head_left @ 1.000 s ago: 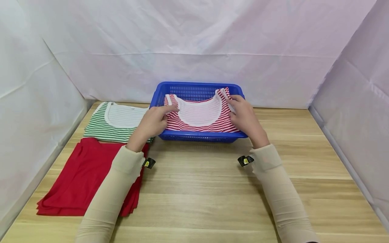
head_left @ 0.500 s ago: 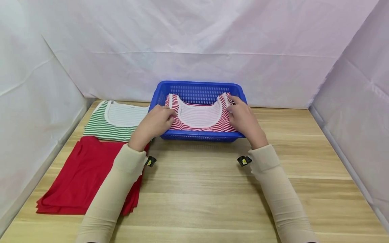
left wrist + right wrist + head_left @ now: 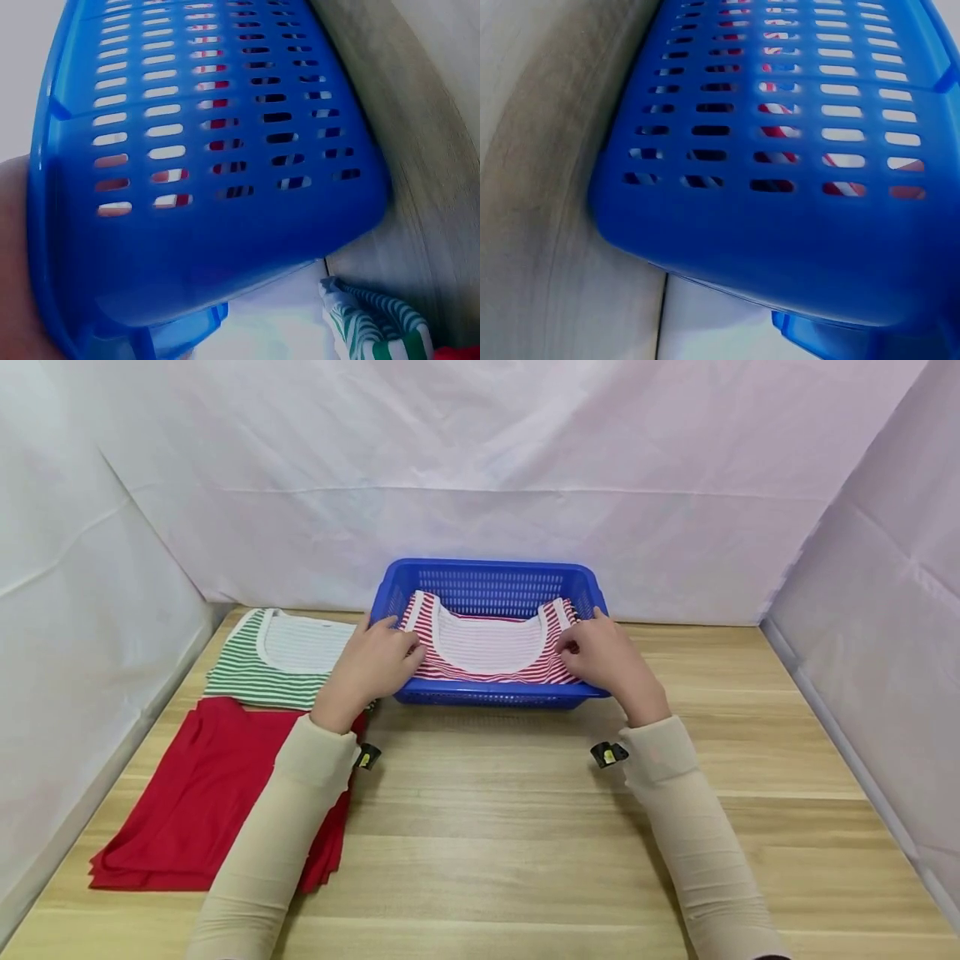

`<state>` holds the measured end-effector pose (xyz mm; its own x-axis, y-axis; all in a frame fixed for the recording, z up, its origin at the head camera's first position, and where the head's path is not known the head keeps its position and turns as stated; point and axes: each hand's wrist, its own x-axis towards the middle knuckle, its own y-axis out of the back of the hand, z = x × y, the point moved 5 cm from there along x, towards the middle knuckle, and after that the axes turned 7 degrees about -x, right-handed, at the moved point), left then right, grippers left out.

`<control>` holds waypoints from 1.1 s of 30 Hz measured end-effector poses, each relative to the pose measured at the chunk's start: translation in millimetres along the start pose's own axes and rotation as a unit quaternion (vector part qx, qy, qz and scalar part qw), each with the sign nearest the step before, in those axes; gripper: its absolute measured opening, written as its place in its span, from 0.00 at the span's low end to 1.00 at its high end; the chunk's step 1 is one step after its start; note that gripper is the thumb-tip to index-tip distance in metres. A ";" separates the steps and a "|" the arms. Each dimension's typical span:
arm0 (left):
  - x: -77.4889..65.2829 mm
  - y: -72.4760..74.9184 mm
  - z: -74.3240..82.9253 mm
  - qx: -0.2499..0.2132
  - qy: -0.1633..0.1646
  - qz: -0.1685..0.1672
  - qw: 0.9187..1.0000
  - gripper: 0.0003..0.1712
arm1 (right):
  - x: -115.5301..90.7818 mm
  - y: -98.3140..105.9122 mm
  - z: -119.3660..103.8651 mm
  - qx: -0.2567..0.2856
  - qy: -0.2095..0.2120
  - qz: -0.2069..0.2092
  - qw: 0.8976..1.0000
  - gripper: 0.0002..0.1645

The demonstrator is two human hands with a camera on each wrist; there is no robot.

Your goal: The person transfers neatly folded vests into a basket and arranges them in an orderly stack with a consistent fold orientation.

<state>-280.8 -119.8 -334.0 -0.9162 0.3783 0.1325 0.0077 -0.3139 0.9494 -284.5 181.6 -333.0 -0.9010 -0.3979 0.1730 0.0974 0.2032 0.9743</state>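
Red-striped shirt (image 3: 491, 652) inside blue plastic basket (image 3: 491, 692).
Left hand (image 3: 372, 660) and right hand (image 3: 606, 653) are at its near corners; their grip I cannot tell.

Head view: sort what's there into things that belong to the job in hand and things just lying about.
In the job:
blue basket
red-striped garment inside it
left hand and right hand at the basket's ends

Apparently just lying about, to the left:
green-striped garment
red cloth
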 end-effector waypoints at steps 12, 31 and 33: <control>-0.1 4.3 1.8 0.005 -0.020 0.047 0.999 0.25 | -7.5 11.8 1.0 0.003 -0.019 0.007 1.000 0.13; -4.4 1.4 10.4 -0.018 -0.049 -0.055 0.997 0.40 | -8.6 16.9 -10.5 -0.013 -0.012 -0.023 1.000 0.22; -5.7 1.9 12.2 -0.025 -0.058 -0.057 0.996 0.39 | -8.5 17.3 -14.8 -0.001 0.007 -0.030 1.000 0.23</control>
<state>-270.7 -111.9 -329.5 -0.8574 0.5113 0.0590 -0.1168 -0.3049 0.9452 -268.9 175.2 -315.4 -0.8992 -0.4219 0.1162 0.0441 0.1767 0.9833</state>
